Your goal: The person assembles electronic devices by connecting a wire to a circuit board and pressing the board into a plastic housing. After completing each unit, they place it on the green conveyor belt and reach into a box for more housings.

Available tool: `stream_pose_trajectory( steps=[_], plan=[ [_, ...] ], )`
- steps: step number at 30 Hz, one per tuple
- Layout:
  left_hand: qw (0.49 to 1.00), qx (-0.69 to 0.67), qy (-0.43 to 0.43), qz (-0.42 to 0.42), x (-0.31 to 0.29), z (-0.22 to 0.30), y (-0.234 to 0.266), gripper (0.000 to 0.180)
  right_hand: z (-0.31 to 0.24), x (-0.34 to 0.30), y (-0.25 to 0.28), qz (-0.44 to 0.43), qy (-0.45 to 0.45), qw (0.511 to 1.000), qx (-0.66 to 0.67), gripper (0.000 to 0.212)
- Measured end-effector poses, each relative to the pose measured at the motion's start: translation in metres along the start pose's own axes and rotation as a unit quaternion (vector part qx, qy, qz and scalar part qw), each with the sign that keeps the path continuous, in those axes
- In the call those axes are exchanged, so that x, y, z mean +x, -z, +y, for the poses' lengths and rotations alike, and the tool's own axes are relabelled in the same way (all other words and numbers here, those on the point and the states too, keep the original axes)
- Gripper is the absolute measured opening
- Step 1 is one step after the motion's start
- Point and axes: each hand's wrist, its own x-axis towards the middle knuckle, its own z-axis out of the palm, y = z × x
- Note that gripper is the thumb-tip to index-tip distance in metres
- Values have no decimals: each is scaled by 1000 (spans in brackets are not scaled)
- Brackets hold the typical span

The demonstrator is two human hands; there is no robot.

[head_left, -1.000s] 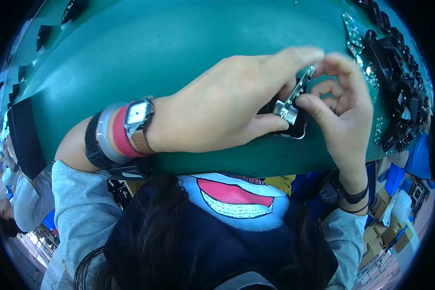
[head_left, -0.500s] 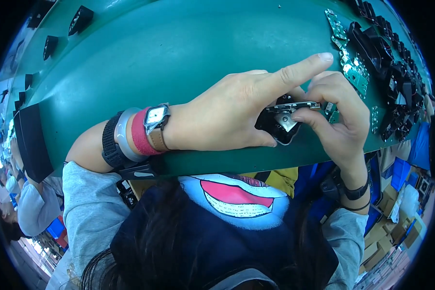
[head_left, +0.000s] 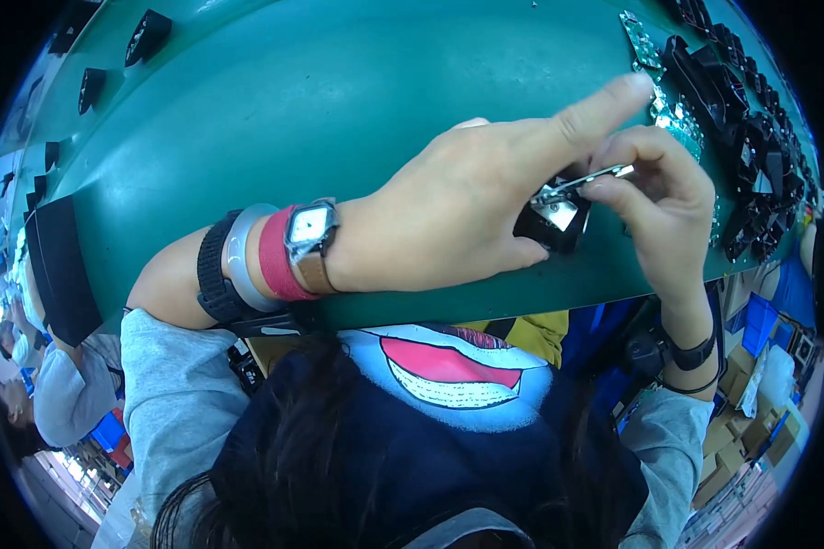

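Observation:
My left hand [head_left: 467, 206] is closed around a small black plastic housing [head_left: 574, 236], its index finger stretched out past it to the upper right. Inside the housing sits a shiny silver metal piece [head_left: 557, 214]. Between thumb and curled fingers, my right hand [head_left: 664, 197] pinches the right end of a thin circuit board [head_left: 579, 182]. That board is seen nearly edge-on and slants up to the right, its left end at the housing. The left fingers underneath are hidden.
Green circuit boards [head_left: 676, 119] lie in a row on the green table [head_left: 275, 137], right of my hands. Beyond them are several black housings [head_left: 760, 183]. A black box-like block [head_left: 62, 265] stands at the left edge; another person [head_left: 64, 393] sits further left.
Both hands have shifted to the right with the housing. The circuit board, nearly level before, now tilts with its right end raised. My left index finger has moved further up and right.

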Motion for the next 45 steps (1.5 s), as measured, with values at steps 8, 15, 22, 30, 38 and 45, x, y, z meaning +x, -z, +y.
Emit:
stream_pose_trajectory(
  steps=[8, 15, 22, 30, 38, 45],
  plan=[
    [995, -17, 96, -7, 6, -4, -11, 110, 3, 7, 18, -21, -232, 946, 225, 21],
    [988, -37, 148, -26, 10, 5, -14, 115, -5, 11, 31, -87, -248, 962, 77, 19],
    [994, 41, 98, 23, 3, -2, -23, 119, -2, 7, 22, -113, -218, 967, -60, 30],
    [988, -18, 154, 28, -7, 6, -16, 90, 0, 22, 15, -173, -156, 955, -185, 51],
    [982, 162, -4, -93, 1, 10, -6, 29, -13, 42, 15, -212, -106, 925, -298, 45],
    [968, 26, 25, -249, 20, 4, 8, 32, -27, 6, 1, -82, -143, 960, -228, 48]
  ],
)
